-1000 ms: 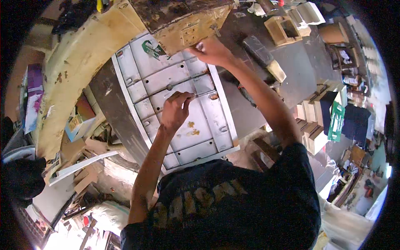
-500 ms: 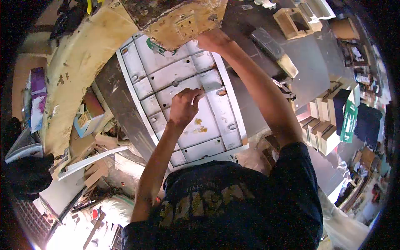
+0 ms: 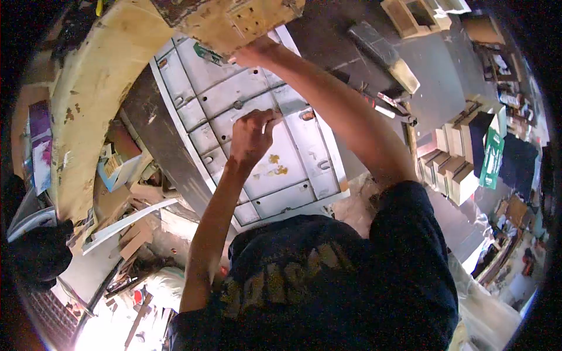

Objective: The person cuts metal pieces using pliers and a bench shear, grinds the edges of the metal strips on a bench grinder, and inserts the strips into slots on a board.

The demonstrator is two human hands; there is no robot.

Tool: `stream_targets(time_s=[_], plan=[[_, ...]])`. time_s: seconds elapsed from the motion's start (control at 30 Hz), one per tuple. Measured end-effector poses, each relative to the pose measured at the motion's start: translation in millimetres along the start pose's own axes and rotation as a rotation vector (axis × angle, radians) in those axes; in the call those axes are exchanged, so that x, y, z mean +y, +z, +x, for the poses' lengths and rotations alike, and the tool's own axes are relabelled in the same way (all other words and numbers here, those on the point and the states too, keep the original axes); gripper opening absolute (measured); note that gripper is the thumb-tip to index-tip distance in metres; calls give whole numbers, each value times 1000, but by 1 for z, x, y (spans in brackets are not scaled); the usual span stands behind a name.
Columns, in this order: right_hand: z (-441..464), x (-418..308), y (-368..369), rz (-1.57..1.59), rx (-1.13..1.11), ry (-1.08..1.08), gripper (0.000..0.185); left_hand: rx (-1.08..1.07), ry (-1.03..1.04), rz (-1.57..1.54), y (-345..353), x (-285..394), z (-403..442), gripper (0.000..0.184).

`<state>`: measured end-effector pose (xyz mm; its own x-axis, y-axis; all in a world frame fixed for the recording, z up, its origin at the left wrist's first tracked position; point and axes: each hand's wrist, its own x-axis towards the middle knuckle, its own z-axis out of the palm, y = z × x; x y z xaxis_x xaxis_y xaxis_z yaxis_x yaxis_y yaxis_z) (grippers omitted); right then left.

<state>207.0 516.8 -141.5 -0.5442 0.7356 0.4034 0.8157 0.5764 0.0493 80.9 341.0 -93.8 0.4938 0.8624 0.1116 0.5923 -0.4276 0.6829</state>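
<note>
A white grooved panel [image 3: 272, 190] with dark holes and small fittings lies below me on the dark table. Over its middle is my left hand [image 3: 253, 136], fingers curled into a pinch; whatever they hold, if anything, is too small to name. My right hand [image 3: 260, 54] reaches across the panel's far part, its fingertips near a green and white packet [image 3: 206, 54]. The yellowish machine head above partly covers that hand, so its grip is unclear. Brown-yellow stains [image 3: 278, 165] mark the panel near my left hand.
A worn yellowish machine arm [image 3: 79, 111] curves along the left, ending in its head [image 3: 237, 22] over the panel's far end. On the right are a long block [image 3: 383, 55], tools [image 3: 395, 108], a wooden frame [image 3: 418, 16] and stacked boxes [image 3: 451, 161]. Scraps [image 3: 134, 234] clutter the lower left.
My right hand has moved left across the panel's far part, towards the green and white packet. My left hand stays pinched over the panel's middle. The whole view has shifted slightly.
</note>
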Motion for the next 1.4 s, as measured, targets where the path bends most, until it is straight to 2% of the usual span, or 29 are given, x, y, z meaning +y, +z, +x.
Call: stream_targets(time_s=[0.07,0.1,0.17,0.23,0.3,0.37,0.4,0.47,0.5,0.6,0.73,0.8,0.83,0.97,1.03,1.23,1.3,1.4], plan=[[0,7,-11,136,-30,54,55,25,34,3,3,-4,-2,9],[-7,14,-23,299,-117,63,53,3,22,12,3,-5,-1,9],[-25,23,-46,596,-166,283,39,0,12,-1,1,-1,1,12],[-61,32,-88,824,-5,466,24,13,16,-21,0,0,0,13],[-103,24,-131,710,-12,853,30,33,8,-43,1,1,-1,14],[-150,-1,-149,1502,432,1251,21,40,34,-39,2,1,-1,13],[-194,-7,-141,1351,381,1196,18,44,15,-40,0,2,0,13],[-230,-32,-154,1295,286,1331,17,-98,-27,79,-5,3,3,13],[-229,-50,-175,1376,236,1532,19,-109,-27,96,-4,1,3,14],[-213,-88,-200,1351,88,1526,22,-85,-15,96,-5,2,4,12],[-197,-108,-194,1432,188,1553,31,-100,-23,66,0,-3,2,12],[-188,-109,-183,1392,140,1579,36,-15,15,-9,-1,0,4,13],[-184,-107,-183,1326,57,1661,38,-17,15,-10,-1,1,4,13],[-180,-110,-164,1381,151,1689,39,5,-8,-33,-1,3,3,14],[-179,-112,-157,1448,260,1637,42,0,-20,-44,0,2,2,14],[-182,-113,-144,1365,277,1589,40,19,11,-29,0,1,2,14],[-182,-111,-141,1373,278,1582,38,-37,-35,10,-1,1,1,7],[-186,-104,-139,1338,228,1561,35,-44,-38,-3,-1,1,2,8]])
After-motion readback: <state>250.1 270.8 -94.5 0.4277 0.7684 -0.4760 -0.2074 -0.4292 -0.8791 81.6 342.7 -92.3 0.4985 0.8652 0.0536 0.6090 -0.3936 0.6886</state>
